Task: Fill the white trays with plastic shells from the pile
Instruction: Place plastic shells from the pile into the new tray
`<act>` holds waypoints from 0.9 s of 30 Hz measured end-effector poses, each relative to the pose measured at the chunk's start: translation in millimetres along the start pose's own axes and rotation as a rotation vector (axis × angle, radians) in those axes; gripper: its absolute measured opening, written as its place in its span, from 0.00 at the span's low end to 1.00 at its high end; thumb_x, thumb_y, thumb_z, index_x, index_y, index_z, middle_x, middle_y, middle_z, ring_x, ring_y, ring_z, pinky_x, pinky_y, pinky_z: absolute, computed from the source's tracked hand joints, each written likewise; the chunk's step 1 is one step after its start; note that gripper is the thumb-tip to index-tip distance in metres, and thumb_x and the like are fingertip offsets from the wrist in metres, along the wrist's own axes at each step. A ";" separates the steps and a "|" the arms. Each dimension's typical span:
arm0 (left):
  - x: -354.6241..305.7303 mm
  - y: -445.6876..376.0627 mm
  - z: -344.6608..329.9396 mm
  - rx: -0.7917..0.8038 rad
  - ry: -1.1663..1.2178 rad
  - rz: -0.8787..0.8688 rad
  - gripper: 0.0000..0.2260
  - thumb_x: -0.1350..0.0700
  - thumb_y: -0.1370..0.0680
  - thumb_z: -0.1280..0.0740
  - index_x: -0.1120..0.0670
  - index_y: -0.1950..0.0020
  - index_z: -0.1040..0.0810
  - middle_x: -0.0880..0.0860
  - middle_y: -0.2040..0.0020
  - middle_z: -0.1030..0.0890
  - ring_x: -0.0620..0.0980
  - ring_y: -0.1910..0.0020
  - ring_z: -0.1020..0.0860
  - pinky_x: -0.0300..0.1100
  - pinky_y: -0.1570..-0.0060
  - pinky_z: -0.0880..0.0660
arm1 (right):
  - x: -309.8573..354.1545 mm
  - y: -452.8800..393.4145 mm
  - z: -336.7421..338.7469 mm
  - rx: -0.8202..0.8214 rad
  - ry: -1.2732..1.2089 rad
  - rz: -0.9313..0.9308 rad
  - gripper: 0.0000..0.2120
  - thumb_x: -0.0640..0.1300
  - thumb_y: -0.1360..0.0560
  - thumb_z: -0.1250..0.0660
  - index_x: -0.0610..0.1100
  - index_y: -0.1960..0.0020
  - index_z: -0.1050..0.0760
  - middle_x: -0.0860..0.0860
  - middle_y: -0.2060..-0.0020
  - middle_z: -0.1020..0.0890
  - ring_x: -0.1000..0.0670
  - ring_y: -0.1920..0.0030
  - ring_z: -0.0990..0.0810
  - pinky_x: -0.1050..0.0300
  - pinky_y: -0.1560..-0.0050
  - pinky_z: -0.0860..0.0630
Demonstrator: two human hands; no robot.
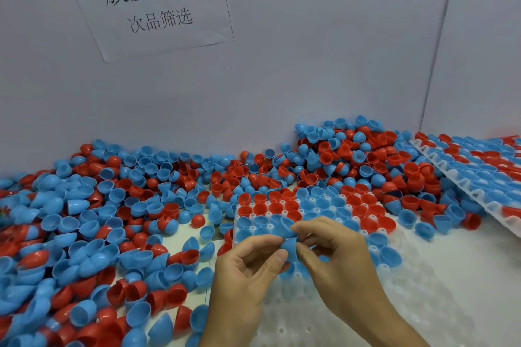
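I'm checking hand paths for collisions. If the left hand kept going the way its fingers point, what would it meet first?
The left hand points up-right at the blue shells it pinches together with the right hand; just past them, probably the right hand's fingers.

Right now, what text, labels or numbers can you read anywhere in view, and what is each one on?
"放置外壳": large top line on the white paper sheet fixed to the back wall.
"次品筛选": smaller second line on the same sheet.
No readable text shows on the shells, the white tray or the hands.
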State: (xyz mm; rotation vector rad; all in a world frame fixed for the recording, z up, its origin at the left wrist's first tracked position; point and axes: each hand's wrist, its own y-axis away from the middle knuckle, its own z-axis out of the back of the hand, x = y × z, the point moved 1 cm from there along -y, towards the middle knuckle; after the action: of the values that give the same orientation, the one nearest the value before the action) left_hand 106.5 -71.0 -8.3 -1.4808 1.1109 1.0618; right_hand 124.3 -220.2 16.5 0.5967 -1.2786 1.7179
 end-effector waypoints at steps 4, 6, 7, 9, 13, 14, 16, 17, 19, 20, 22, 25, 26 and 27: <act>0.5 1.1 0.0 -0.001 -0.043 -0.001 0.07 0.57 0.35 0.25 0.51 0.58 0.12 0.55 0.56 0.13 0.52 0.54 0.14 0.36 0.56 0.19 | -3.9 -1.4 1.1 0.107 0.066 -0.033 0.14 0.32 0.29 0.26 0.52 0.57 0.18 0.60 0.61 0.20 0.55 0.56 0.21 0.65 0.61 0.25; -0.1 1.7 -0.7 0.008 -0.062 0.000 0.08 0.58 0.35 0.25 0.51 0.58 0.12 0.54 0.56 0.13 0.52 0.54 0.14 0.36 0.55 0.19 | -6.5 -3.1 4.8 0.133 0.099 -0.037 0.16 0.31 0.29 0.27 0.53 0.59 0.20 0.58 0.64 0.21 0.55 0.58 0.22 0.64 0.61 0.25; -0.9 2.2 -1.1 0.013 -0.068 -0.003 0.09 0.58 0.35 0.25 0.52 0.56 0.12 0.54 0.55 0.13 0.51 0.53 0.14 0.36 0.54 0.19 | -7.4 -4.4 7.5 0.145 0.116 -0.034 0.16 0.30 0.29 0.27 0.52 0.59 0.20 0.57 0.65 0.21 0.55 0.59 0.21 0.63 0.61 0.24; -4.5 2.9 -0.7 0.014 -0.063 -0.020 0.15 0.55 0.36 0.23 0.54 0.50 0.14 0.53 0.54 0.13 0.51 0.52 0.14 0.39 0.51 0.18 | -10.2 -8.7 17.3 0.142 0.137 -0.037 0.16 0.29 0.29 0.28 0.51 0.59 0.19 0.57 0.66 0.20 0.56 0.61 0.21 0.64 0.61 0.23; -12.1 0.9 6.1 -0.052 -0.033 -0.067 0.16 0.54 0.34 0.25 0.56 0.47 0.16 0.53 0.53 0.13 0.51 0.53 0.14 0.37 0.55 0.19 | -26.0 -25.1 60.7 0.059 0.232 -0.118 0.12 0.30 0.26 0.30 0.46 0.54 0.17 0.56 0.66 0.19 0.58 0.64 0.20 0.67 0.63 0.24; -13.4 0.4 7.5 -0.067 -0.032 -0.077 0.14 0.54 0.33 0.26 0.56 0.48 0.16 0.53 0.54 0.13 0.51 0.53 0.14 0.36 0.57 0.19 | -31.0 -28.3 74.3 0.038 0.288 -0.143 0.11 0.30 0.26 0.30 0.45 0.53 0.17 0.56 0.65 0.19 0.57 0.65 0.20 0.66 0.65 0.25; -14.0 -0.6 10.1 -0.102 -0.027 -0.081 0.13 0.55 0.32 0.27 0.55 0.50 0.16 0.54 0.54 0.13 0.51 0.54 0.14 0.35 0.58 0.19 | -42.5 -31.3 101.7 0.001 0.419 -0.195 0.09 0.31 0.26 0.30 0.43 0.52 0.16 0.56 0.65 0.19 0.57 0.64 0.21 0.69 0.65 0.29; -13.7 -1.1 11.3 -0.117 -0.023 -0.076 0.12 0.54 0.32 0.27 0.55 0.50 0.16 0.54 0.54 0.13 0.51 0.55 0.14 0.35 0.58 0.19 | -48.2 -31.4 113.9 -0.001 0.484 -0.231 0.09 0.31 0.26 0.30 0.43 0.53 0.16 0.56 0.65 0.19 0.57 0.64 0.22 0.69 0.65 0.31; -12.9 -1.9 13.7 -0.146 -0.023 -0.065 0.12 0.54 0.32 0.28 0.55 0.50 0.16 0.54 0.54 0.13 0.51 0.55 0.14 0.35 0.59 0.19 | -59.3 -30.7 131.8 0.043 0.592 -0.323 0.08 0.32 0.26 0.30 0.43 0.56 0.17 0.54 0.65 0.19 0.56 0.63 0.22 0.68 0.66 0.31; -12.6 -2.2 14.9 -0.161 -0.030 -0.061 0.12 0.54 0.32 0.28 0.55 0.50 0.16 0.54 0.54 0.13 0.51 0.55 0.14 0.35 0.59 0.19 | -64.0 -30.1 136.6 0.088 0.634 -0.366 0.08 0.32 0.25 0.30 0.43 0.56 0.17 0.53 0.64 0.18 0.55 0.63 0.22 0.68 0.66 0.31; -12.0 -2.9 17.5 -0.181 -0.055 -0.061 0.13 0.53 0.31 0.29 0.55 0.49 0.16 0.54 0.54 0.13 0.51 0.55 0.14 0.35 0.58 0.19 | -70.6 -28.8 137.9 0.195 0.702 -0.425 0.09 0.33 0.25 0.30 0.47 0.56 0.17 0.53 0.63 0.18 0.54 0.62 0.21 0.66 0.65 0.29; -9.7 -4.3 21.8 -0.199 -0.091 -0.059 0.10 0.56 0.28 0.29 0.55 0.48 0.16 0.53 0.54 0.13 0.52 0.55 0.14 0.36 0.58 0.19 | -75.9 -27.9 128.0 0.303 0.784 -0.446 0.11 0.35 0.24 0.30 0.48 0.47 0.16 0.58 0.60 0.23 0.57 0.60 0.24 0.67 0.66 0.30; -8.8 -4.9 23.0 -0.199 -0.101 -0.057 0.08 0.58 0.26 0.30 0.55 0.48 0.16 0.53 0.54 0.13 0.52 0.54 0.14 0.37 0.57 0.18 | -77.0 -28.4 124.6 0.313 0.801 -0.450 0.12 0.36 0.24 0.30 0.48 0.45 0.16 0.59 0.59 0.25 0.58 0.60 0.26 0.68 0.67 0.32; -7.8 -5.2 24.0 -0.197 -0.115 -0.059 0.07 0.62 0.24 0.30 0.54 0.48 0.16 0.53 0.54 0.14 0.51 0.54 0.15 0.37 0.57 0.18 | -77.9 -29.0 121.9 0.321 0.812 -0.459 0.12 0.36 0.24 0.30 0.48 0.44 0.16 0.59 0.59 0.26 0.59 0.60 0.27 0.69 0.67 0.33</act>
State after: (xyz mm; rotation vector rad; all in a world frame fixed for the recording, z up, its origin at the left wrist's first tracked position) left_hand 107.8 -45.8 -3.4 -1.5749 0.8971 1.2273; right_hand 172.5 -359.5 12.4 0.2748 -0.2702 1.5237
